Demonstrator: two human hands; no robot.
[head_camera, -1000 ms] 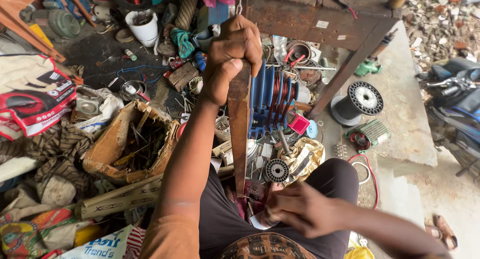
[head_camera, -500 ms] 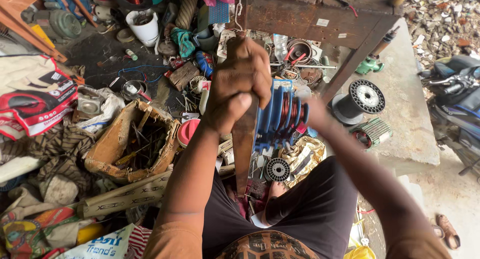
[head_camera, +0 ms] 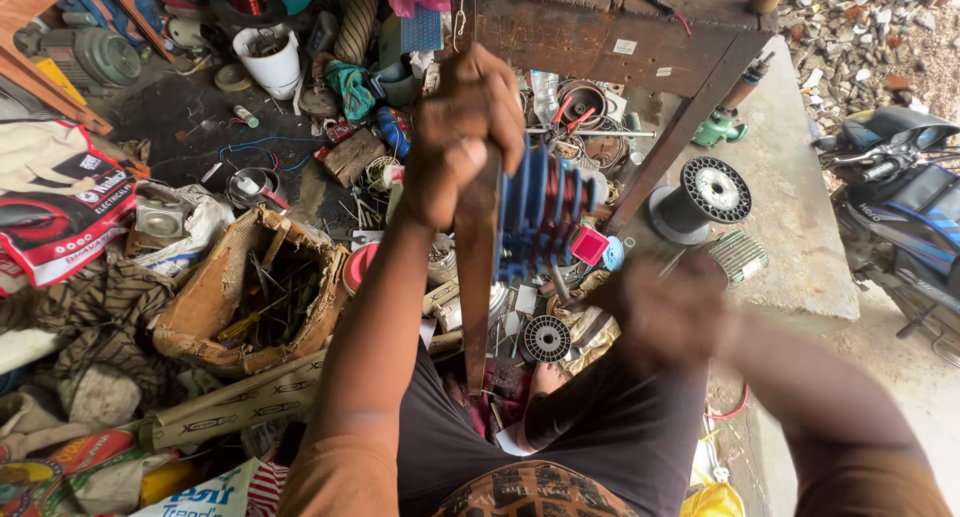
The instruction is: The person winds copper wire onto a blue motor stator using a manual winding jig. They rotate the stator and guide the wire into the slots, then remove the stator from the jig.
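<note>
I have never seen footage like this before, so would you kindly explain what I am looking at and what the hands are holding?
This is one view from a camera worn on a person's head, looking down at their own arms and lap. No machine is involved, only two bare hands. The left hand is closed around the top of a long upright wooden bar that carries a stack of blue formers wound with copper wire. The right hand is blurred, so I cannot tell whether it holds anything. Around the person the floor is cluttered: a torn cardboard box of tools, a white bucket, an empty black wire spool on a concrete slab, and a rusty metal table behind the hands.
</note>
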